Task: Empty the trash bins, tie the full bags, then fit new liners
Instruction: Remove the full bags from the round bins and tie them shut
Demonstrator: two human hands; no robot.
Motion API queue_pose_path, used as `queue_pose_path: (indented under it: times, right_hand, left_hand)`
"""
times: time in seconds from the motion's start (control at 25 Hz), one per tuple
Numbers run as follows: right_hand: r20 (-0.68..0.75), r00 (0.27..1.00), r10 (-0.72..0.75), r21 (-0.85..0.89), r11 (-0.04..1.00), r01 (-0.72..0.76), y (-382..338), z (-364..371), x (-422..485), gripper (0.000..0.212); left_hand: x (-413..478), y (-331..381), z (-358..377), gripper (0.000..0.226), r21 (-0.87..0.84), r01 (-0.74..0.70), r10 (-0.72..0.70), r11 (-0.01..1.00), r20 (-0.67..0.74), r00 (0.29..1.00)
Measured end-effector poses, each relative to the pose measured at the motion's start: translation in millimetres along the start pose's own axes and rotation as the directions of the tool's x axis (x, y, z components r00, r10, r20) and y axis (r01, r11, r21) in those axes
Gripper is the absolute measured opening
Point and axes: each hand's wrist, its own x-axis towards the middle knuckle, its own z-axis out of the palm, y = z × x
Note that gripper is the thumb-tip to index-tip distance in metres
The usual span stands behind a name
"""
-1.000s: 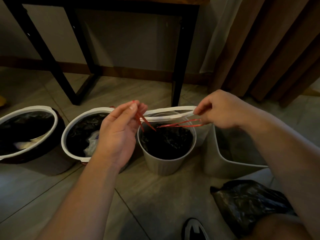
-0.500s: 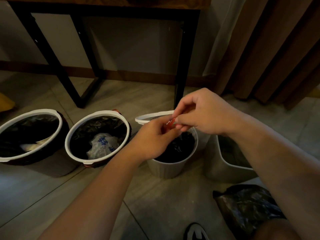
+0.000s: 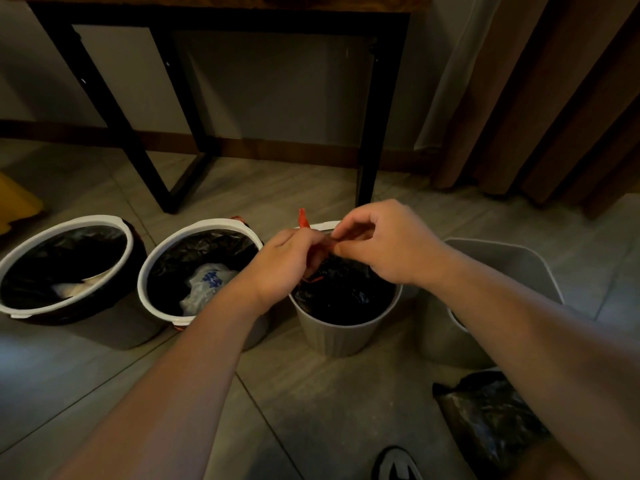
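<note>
Hands now drawn together, left hand (image 3: pixel 287 261) and right hand (image 3: pixel 388 244) both pinching red drawstring (image 3: pixel 302 218) over ribbed bin (image 3: pixel 332 336); knot unfinished, neighbouring bin (image 3: pixel 204 224) unemptied.

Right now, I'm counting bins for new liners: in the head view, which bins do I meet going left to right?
Dark white-rimmed bin → second white-rimmed bin → ribbed grey bin → square grey bin.

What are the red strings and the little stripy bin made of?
The red strings look like thin plastic ribbon: flat, crinkly, a bit shiny, though the dim light makes that unsure. The stripy bin looks like hard, matte plastic: pale, with moulded ribs down its side.
</note>
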Motion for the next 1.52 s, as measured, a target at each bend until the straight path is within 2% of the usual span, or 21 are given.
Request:
queue_pose_path:
  times: [0.12, 0.2, 0.24, 0.32, 0.36, 0.4, 0.52, 0.6, 0.68, 0.8, 0.96, 1.08, 1.16, 1.24, 1.36, 1.52]
  right_hand:
    - [-0.081, 0.997, 0.011, -0.005, 1.000, -0.011, 5.1, 3.1, 4.0, 0.010]
    - [-0.124, 0.990, 0.072, 0.143, 0.988, -0.054, 5.9, 4.5, 8.1, 0.012]
    - [-0.126, 0.983, 0.131, 0.294, 0.952, -0.089, 5.6, 3.9, 10.6, 0.013]
    - [-0.041, 0.967, 0.252, 0.598, 0.782, -0.179, 5.5, 2.0, 14.3, 0.013]
    - [0.036, 0.959, 0.281, 0.676, 0.700, -0.231, 5.6, 1.7, 14.9, 0.016]
    - [0.115, 0.951, 0.288, 0.691, 0.664, -0.284, 5.2, 3.9, 14.7, 0.023]
    - [0.249, 0.935, 0.253, 0.549, 0.758, -0.352, 2.8, 19.5, 16.0, 0.045]
    - [0.258, 0.944, 0.207, 0.403, 0.864, -0.300, -0.2, 29.3, 17.6, 0.049]
    - [0.201, 0.971, 0.128, 0.199, 0.965, -0.168, -2.2, 36.4, 20.2, 0.033]
    - [0.066, 0.997, 0.028, -0.065, 0.998, -0.024, -5.9, 41.5, 22.2, 0.009]
    - [-0.030, 0.990, -0.138, -0.243, 0.962, 0.127, -11.2, 44.1, 23.1, 0.005]
    - [-0.048, 0.984, -0.170, -0.236, 0.959, 0.154, -14.3, 43.3, 20.7, 0.006]
    - [-0.031, 0.981, -0.191, -0.251, 0.951, 0.178, -14.7, 43.4, 19.6, 0.010]
    - [-0.001, 0.980, -0.201, -0.295, 0.936, 0.191, -13.5, 44.1, 21.4, 0.022]
    - [0.033, 0.978, -0.208, -0.350, 0.914, 0.206, -9.4, 44.1, 27.4, 0.031]
    - [0.007, 0.974, -0.225, -0.341, 0.915, 0.214, -3.5, 44.6, 30.2, 0.025]
  left_hand:
    - [3.5, -4.4, -1.0, 0.043, -0.008, 0.012, -0.012, 1.000, -0.001, 1.000]
    - [2.8, -4.3, -0.7, 0.031, -0.053, -0.020, 0.019, 0.998, -0.019, 1.000]
    - [2.6, -4.5, -1.7, 0.023, -0.088, -0.037, 0.032, 0.995, -0.051, 0.998]
    - [2.9, -5.5, -6.4, 0.011, -0.146, -0.045, 0.026, 0.988, -0.130, 0.991]
    - [2.8, -5.7, -9.9, 0.009, -0.142, -0.047, 0.023, 0.989, -0.161, 0.987]
    - [2.4, -5.9, -14.1, 0.008, -0.104, -0.052, 0.033, 0.993, -0.180, 0.983]
    - [-0.4, -3.2, -26.4, 0.007, 0.083, -0.095, 0.106, 0.992, -0.147, 0.983]
    - [-3.1, -0.4, -33.0, 0.003, 0.172, -0.132, 0.149, 0.976, -0.092, 0.985]
    - [-6.8, 0.5, -35.9, 0.009, 0.275, -0.159, 0.181, 0.948, -0.059, 0.982]
    - [-14.8, 0.2, -35.4, 0.016, 0.409, -0.190, 0.245, 0.892, -0.085, 0.966]
    - [-21.2, -3.4, -33.1, 0.013, 0.350, -0.212, 0.281, 0.912, -0.161, 0.946]
    - [-24.3, -6.7, -28.5, 0.013, 0.321, -0.193, 0.265, 0.927, -0.197, 0.944]
    - [-26.5, -8.5, -25.4, 0.010, 0.229, -0.190, 0.235, 0.955, -0.192, 0.953]
    - [-27.0, -9.9, -24.2, 0.008, 0.128, -0.189, 0.212, 0.974, -0.200, 0.957]
    - [-26.3, -11.3, -22.8, 0.008, 0.122, -0.168, 0.193, 0.978, -0.238, 0.952]
    - [-28.7, -13.5, -19.5, 0.008, 0.080, -0.136, 0.152, 0.987, -0.244, 0.958]
